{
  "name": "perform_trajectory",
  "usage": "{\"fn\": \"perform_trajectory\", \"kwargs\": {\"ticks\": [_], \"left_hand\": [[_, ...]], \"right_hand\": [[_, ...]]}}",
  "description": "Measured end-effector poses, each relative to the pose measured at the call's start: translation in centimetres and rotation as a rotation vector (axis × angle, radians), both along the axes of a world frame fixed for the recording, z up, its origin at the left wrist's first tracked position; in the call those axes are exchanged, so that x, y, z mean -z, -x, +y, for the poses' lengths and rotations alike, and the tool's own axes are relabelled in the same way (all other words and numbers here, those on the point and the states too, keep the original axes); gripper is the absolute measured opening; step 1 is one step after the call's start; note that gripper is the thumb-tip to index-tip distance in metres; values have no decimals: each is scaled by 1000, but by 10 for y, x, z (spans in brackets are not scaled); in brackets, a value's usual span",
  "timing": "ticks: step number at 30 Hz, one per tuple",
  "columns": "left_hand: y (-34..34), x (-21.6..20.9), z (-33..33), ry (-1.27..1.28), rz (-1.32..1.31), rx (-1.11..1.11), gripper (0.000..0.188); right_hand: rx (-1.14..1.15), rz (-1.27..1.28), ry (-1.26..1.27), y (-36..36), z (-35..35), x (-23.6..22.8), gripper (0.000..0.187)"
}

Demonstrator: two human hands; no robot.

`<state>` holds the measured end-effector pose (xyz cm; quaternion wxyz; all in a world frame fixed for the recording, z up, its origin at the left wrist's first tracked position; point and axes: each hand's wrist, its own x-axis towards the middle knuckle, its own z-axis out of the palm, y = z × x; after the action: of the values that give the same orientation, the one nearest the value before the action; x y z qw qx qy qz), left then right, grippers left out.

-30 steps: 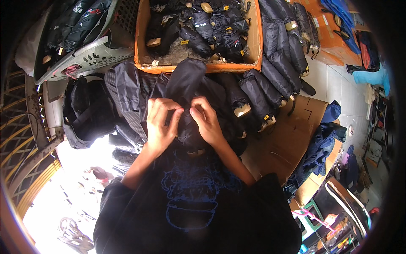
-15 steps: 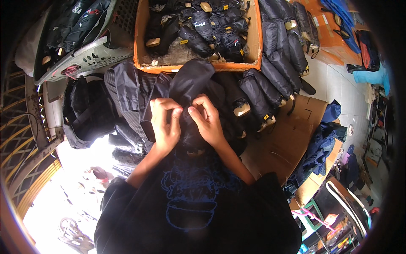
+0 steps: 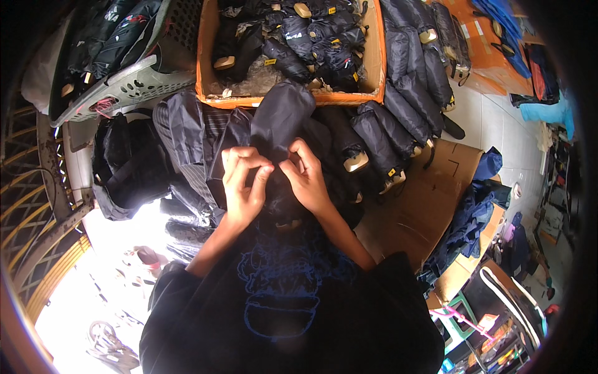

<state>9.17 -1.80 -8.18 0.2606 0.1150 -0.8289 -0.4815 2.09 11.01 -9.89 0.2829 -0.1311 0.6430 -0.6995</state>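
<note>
A black fabric umbrella sleeve [image 3: 283, 115] stands out in front of me, its rounded end toward the orange-edged box. My left hand [image 3: 243, 177] is closed in a pinch at the sleeve's near left edge. At the near right edge my right hand [image 3: 305, 174] pinches too, thumb and bent forefinger close together. Between the hands lies dark material, with a small pale handle end [image 3: 288, 223] showing low against my shirt. Whether an umbrella is inside the sleeve is hard to make out. Right beside it rest several folded black umbrellas [image 3: 374, 134] with pale handles.
Beyond my hands stands an orange-edged cardboard box [image 3: 293, 100] full of black umbrellas. A grey plastic basket [image 3: 140, 84] with more is at far left. Loose black sleeves [image 3: 180, 121] lie left; a black bag [image 3: 128, 165] sits beside them. Flat cardboard [image 3: 411, 202] and dark blue cloth [image 3: 464, 215] are right.
The sleeve looks straighter and fuller than before, and its far end has risen slightly. My hands have shifted only a little, with the right fingertips slightly higher.
</note>
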Motion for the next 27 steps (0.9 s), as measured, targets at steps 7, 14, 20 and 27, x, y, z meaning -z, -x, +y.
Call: {"fn": "perform_trajectory", "kwargs": {"ticks": [7, 14, 20, 27], "left_hand": [[-18, 6, -13, -629, 98, -91, 13], [-32, 8, 0, -504, -40, -89, 8], [-28, 3, 7, -157, -34, -38, 15], [-20, 3, 15, -232, -6, -61, 12]], "right_hand": [[-18, -78, 152, 2, 2, 6, 14], [-69, -182, 156, 8, 8, 0, 13], [58, -98, -38, 12, -1, -14, 23], [-16, -312, 144, 10, 4, -15, 49]]}}
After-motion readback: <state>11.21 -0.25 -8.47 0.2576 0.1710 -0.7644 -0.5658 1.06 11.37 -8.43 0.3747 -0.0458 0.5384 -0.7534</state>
